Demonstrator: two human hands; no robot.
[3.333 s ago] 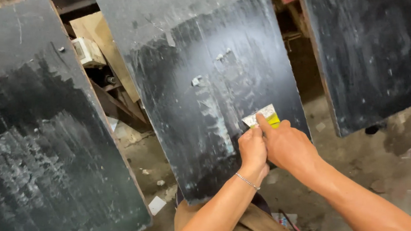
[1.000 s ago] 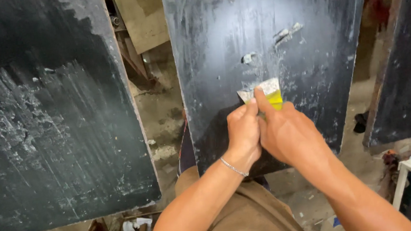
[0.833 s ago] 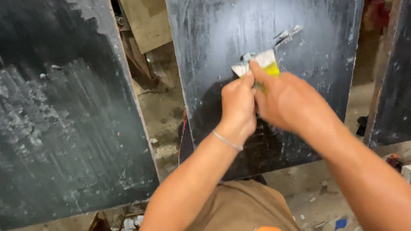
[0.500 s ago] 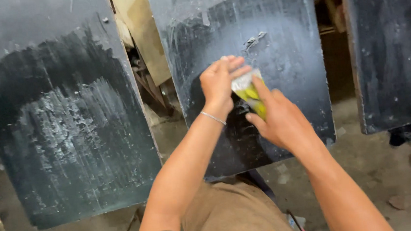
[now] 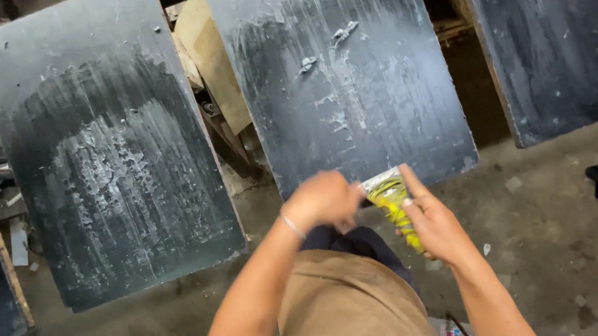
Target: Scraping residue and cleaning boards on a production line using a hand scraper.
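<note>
The right hand (image 5: 437,223) grips a small yellow packet (image 5: 394,203) over the lap, just below the bottom edge of the middle black board (image 5: 350,94). The left hand (image 5: 324,200) is closed at its silver top (blurred). Better to pinch firmly and keep the packet upright.

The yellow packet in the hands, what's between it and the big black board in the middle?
Nothing lies between them. In the head view the yellow packet, held in the right hand with the left hand at its top, overlaps the middle black board's lower edge.
</note>
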